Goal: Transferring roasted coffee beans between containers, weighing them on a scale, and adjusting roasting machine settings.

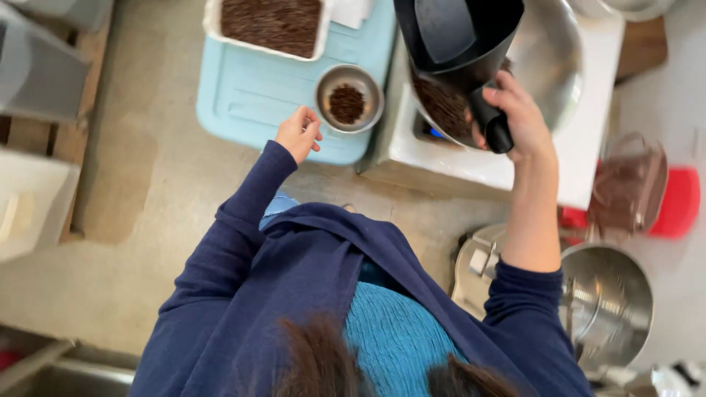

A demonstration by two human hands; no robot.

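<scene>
Right hand: fingers wrapped round black plastic scoop; left hand: fingers loosely curled, empty, beside small round steel bowl

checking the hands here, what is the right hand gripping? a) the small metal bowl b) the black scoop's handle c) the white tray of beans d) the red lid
b: the right hand is closed around the handle of the black scoop over the large steel bowl, while the left hand sits open beside the small metal bowl on the light blue tray.
</scene>
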